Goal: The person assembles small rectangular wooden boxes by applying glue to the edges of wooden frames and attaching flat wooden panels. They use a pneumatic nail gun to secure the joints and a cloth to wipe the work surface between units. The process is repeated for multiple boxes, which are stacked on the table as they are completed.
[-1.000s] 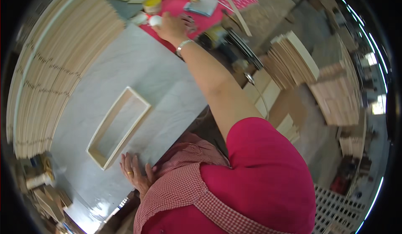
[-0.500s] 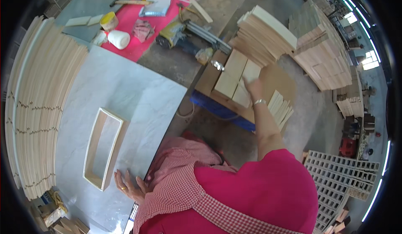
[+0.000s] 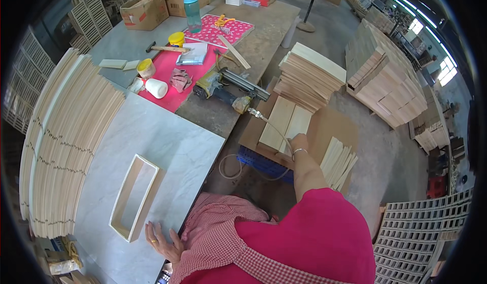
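Note:
My left hand rests on the grey marbled tabletop, fingers apart, beside a narrow rectangular wooden frame without a filled middle. A ring shows on one finger. My right hand reaches to the near end of two pale wooden boards lying side by side on brown cardboard. Its fingers are mostly hidden, so its grip on the nearer right board cannot be made out. Just left of it runs a thin air hose from a nail gun.
Tall boards stand along the table's left side. A board stack rises behind the flat boards, and thin strips lie to their right. A hammer, white bottle and yellow tub sit on the far table.
The view has tilted up, showing more of the far table. My right hand has drawn back toward the near end of the boards. My left hand stays beside the wooden frame.

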Demonstrator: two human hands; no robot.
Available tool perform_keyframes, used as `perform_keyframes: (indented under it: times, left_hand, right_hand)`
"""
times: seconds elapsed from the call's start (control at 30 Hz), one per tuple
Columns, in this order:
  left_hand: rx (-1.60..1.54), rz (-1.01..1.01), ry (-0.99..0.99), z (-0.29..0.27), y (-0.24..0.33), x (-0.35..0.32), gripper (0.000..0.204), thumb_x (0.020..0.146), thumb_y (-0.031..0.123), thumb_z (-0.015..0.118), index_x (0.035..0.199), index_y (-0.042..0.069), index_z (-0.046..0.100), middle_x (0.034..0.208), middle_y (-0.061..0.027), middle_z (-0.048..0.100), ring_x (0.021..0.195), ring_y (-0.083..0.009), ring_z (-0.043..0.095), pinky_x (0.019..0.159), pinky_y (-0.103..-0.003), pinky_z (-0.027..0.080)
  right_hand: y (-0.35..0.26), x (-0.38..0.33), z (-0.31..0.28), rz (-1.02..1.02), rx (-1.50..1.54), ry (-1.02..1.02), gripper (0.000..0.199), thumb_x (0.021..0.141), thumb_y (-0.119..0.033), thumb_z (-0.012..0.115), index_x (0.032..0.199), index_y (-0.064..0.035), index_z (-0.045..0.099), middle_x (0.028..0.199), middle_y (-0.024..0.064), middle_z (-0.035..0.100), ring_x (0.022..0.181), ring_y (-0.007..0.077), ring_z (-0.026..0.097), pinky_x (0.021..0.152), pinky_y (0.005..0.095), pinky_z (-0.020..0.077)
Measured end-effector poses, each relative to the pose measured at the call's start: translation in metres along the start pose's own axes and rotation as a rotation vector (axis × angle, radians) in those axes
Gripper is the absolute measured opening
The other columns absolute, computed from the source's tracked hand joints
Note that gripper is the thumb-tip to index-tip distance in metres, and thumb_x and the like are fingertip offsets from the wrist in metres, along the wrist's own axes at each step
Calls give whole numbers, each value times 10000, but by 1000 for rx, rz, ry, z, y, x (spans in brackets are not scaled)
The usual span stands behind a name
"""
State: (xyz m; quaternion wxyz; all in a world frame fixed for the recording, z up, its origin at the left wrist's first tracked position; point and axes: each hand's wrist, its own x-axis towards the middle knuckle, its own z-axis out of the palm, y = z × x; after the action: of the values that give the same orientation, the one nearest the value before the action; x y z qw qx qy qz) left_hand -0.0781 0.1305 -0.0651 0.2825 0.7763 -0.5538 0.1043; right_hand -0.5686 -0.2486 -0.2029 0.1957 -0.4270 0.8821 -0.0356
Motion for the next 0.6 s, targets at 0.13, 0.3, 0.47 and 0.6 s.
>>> perform_keyframes:
  times: [0.13,0.3,0.47,0.6]
  left_hand:
    - [-14,21,22,-3,5,0,444,936,197,650,1316,-22,577,1443,-244,508,1335,-485,455,1077,-589,396]
    - [-65,57,52,0,13,8,452,894,136,685,1304,-22,579,1444,-243,509,1341,-489,450,1087,-587,394]
    - [-1,0,7,-11,12,-3,447,878,126,699,1291,-10,596,1448,-227,515,1346,-474,454,1087,-575,398]
    - [-8,37,13,-1,11,2,436,893,150,695,1292,2,600,1451,-216,517,1337,-470,464,1081,-575,400]
  right_hand:
    - [-19,-16,-12,126,-42,154,474,869,-285,746,1170,64,634,1212,218,698,1102,306,715,901,404,593]
    - [35,53,13,13,-41,107,379,919,-242,641,1202,5,690,1259,212,688,1114,353,704,937,428,578]
    - [3,-2,6,-79,-14,-83,576,869,-453,730,1236,-11,693,1269,223,681,1164,376,672,964,449,554]
    - [-33,-27,-14,-163,-69,156,771,834,-587,730,1272,42,648,1315,247,626,1176,414,647,934,506,560]
